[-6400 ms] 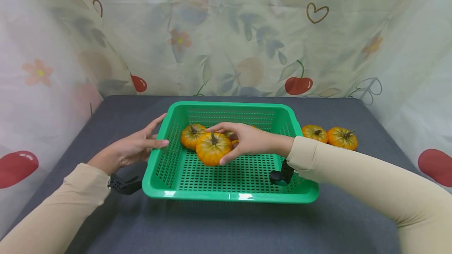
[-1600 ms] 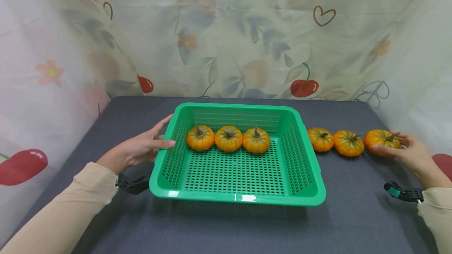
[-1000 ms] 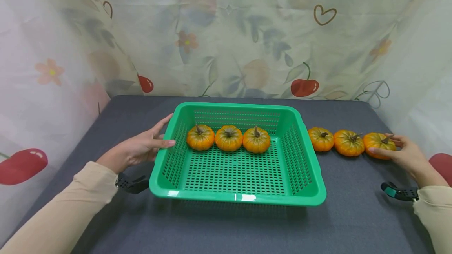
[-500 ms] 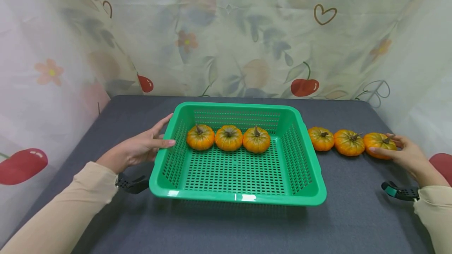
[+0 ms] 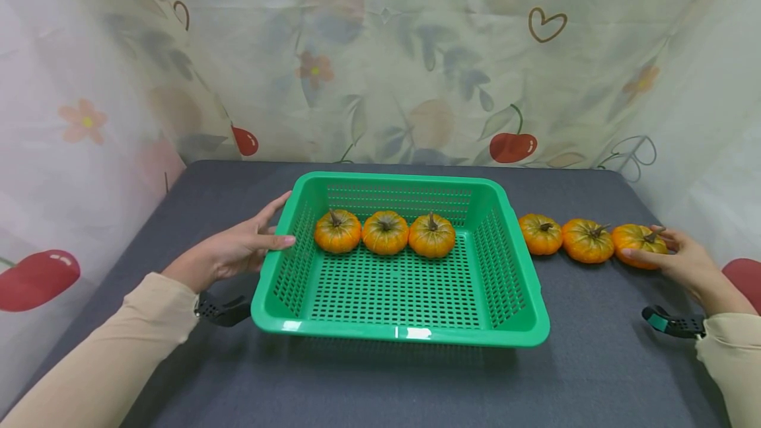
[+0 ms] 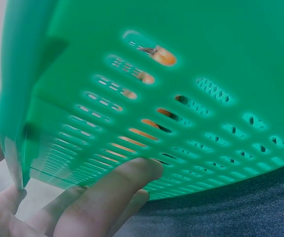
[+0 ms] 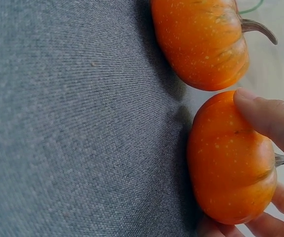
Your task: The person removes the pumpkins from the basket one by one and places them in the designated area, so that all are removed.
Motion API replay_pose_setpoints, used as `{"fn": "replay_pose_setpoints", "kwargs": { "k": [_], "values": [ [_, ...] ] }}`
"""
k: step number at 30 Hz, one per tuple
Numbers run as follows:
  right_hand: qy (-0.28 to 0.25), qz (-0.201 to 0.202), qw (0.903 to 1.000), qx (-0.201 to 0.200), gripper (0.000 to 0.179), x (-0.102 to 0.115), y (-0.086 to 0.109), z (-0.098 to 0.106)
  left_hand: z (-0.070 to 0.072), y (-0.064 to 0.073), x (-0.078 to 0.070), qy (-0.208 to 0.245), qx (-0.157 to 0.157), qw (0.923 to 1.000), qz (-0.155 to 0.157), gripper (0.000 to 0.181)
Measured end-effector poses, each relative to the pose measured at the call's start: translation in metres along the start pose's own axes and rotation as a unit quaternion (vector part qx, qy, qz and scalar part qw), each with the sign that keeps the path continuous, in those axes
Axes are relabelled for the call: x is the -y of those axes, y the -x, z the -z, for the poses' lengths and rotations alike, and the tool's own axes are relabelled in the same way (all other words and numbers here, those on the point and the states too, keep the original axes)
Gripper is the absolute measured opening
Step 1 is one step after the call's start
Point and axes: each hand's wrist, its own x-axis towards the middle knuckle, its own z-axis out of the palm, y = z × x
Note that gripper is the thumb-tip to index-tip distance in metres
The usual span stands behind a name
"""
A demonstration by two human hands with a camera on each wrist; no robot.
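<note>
My left hand grips the left rim of a green plastic basket, thumb over the edge. In the left wrist view its fingers lie against the slotted outer wall. Three small orange pumpkins stand side by side inside: a left one, a middle one and a right one. At the far right, my right hand holds another pumpkin between thumb and fingers, low at the table. The right wrist view shows the thumb on one side of this pumpkin and fingertips opposite.
Two more pumpkins rest on the dark grey table, one pumpkin beside the basket's right wall and the other pumpkin next to the held one. A printed cloth hangs behind and along both sides.
Earlier my right hand held a pumpkin over the basket; three now line up inside. It then went far right and shifted the outermost pumpkin slightly left. Little moved in the last second.
</note>
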Motion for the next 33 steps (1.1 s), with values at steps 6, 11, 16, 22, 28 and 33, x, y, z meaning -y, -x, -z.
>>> {"fn": "replay_pose_setpoints", "kwargs": {
  "k": [6,11,16,22,28,33],
  "values": [
    [0.001,-0.001,1.0000,0.004,0.099,0.0003,0.0003,0.0006,0.0000,-0.0001,0.0005,-0.001,0.001,1.0000,-0.001,0.097],
    [-0.001,-0.003,1.0000,0.005,0.099,0.0005,0.0003,0.0011,-0.0001,-0.0001,0.0005,-0.001,0.002,1.0000,-0.002,0.097],
    [-0.002,-0.008,0.9999,0.008,0.100,0.0015,0.0004,0.0015,-0.0002,-0.0001,0.0001,0.000,0.002,1.0000,-0.001,0.097],
    [-0.015,-0.008,0.9998,0.010,0.100,0.0023,0.0005,0.0017,-0.0002,-0.0001,0.0000,0.001,0.001,1.0000,0.001,0.096],
    [-0.018,-0.007,0.9998,0.008,0.100,0.0004,-0.0009,0.0025,-0.0006,0.0003,-0.0001,-0.002,-0.003,1.0000,0.003,0.095],
    [-0.039,-0.024,0.9989,-0.002,0.102,-0.0015,-0.0023,0.0040,-0.0010,0.0003,0.0000,-0.001,-0.005,1.0000,0.005,0.094]
  ]
}}
